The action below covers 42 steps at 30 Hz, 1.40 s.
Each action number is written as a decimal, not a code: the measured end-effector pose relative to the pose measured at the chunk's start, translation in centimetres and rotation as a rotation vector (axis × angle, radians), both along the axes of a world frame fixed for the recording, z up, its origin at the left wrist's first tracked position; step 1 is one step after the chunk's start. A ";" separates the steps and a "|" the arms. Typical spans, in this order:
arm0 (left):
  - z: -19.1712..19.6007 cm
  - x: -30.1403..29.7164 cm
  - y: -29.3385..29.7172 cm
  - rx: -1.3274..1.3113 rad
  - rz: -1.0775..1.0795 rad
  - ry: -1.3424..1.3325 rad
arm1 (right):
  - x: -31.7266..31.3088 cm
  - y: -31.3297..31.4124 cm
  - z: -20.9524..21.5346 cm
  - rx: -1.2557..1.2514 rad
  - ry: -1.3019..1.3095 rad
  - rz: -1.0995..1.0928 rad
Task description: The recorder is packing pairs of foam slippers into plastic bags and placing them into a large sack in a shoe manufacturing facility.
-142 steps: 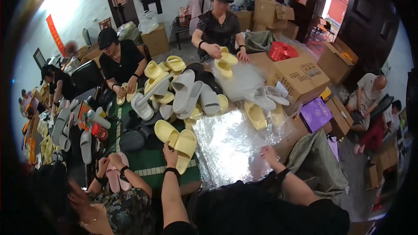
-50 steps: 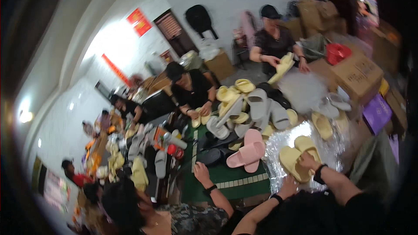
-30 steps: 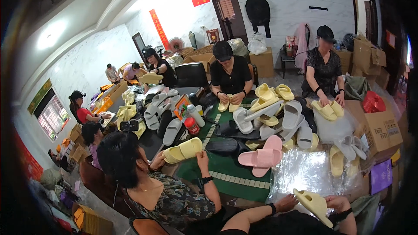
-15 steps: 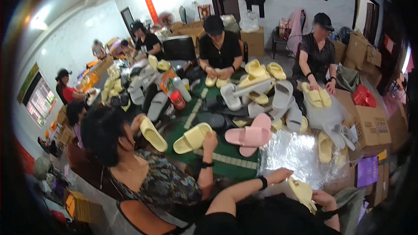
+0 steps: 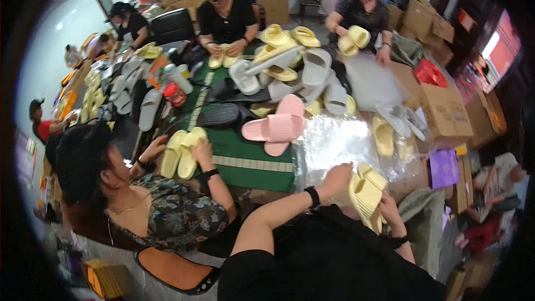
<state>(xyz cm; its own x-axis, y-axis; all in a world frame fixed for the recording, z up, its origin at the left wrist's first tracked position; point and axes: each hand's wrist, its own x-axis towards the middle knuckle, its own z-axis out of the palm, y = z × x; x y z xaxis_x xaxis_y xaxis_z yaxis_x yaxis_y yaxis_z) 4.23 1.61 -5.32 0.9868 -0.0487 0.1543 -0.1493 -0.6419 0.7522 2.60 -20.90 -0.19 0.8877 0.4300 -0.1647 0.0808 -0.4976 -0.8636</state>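
A pair of pale yellow slippers (image 5: 368, 194), one overlapping the other, is tilted up at the near edge of the table. My right hand (image 5: 389, 207) grips them from the right, its fingers closed on their side. Along their left edge is my left hand (image 5: 337, 180), fingers curled and somewhat blurred; what they pinch, if anything, is hidden. Just beyond my left hand lies a stack of clear plastic bags (image 5: 329, 136). Nearby, a pink pair of slippers (image 5: 278, 126) rests on the green table mat (image 5: 248, 175).
Grey, yellow and black slippers (image 5: 316, 68) are heaped mid-table. At my left, a co-worker's hand (image 5: 202, 151) holds yellow slippers (image 5: 181, 150); others work across the table. Cardboard boxes (image 5: 443, 110) and a purple box (image 5: 443, 168) stand to the right.
The view has swung right. My hands now hold the yellow slippers more upright, and more of the right hand shows. The co-worker at left has brought two slippers together; one across has lifted a pair.
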 end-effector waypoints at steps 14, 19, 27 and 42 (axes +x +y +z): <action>-1.0 -2.5 -3.3 0.358 -0.067 -0.342 | -1.1 2.7 -3.0 -0.560 -0.632 0.229; 2.1 -3.2 -3.3 0.307 -0.192 -0.349 | 0.4 5.2 -6.1 -0.529 -0.572 0.120; 2.4 -4.1 -3.3 -0.047 -0.389 -0.442 | 5.8 8.7 -7.1 -0.409 -0.757 0.230; 2.2 -1.7 -0.1 -0.096 0.037 -0.167 | -2.5 4.4 -5.1 -0.197 -0.020 -0.383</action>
<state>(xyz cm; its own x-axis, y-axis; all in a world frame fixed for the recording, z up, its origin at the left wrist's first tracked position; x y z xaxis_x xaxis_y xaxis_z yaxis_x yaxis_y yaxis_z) 2.53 1.53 -3.17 0.9479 0.0095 0.3184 -0.2552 -0.5757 0.7768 0.12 -16.51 -5.28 0.9810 0.0312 -0.1917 -0.1256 -0.6506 -0.7489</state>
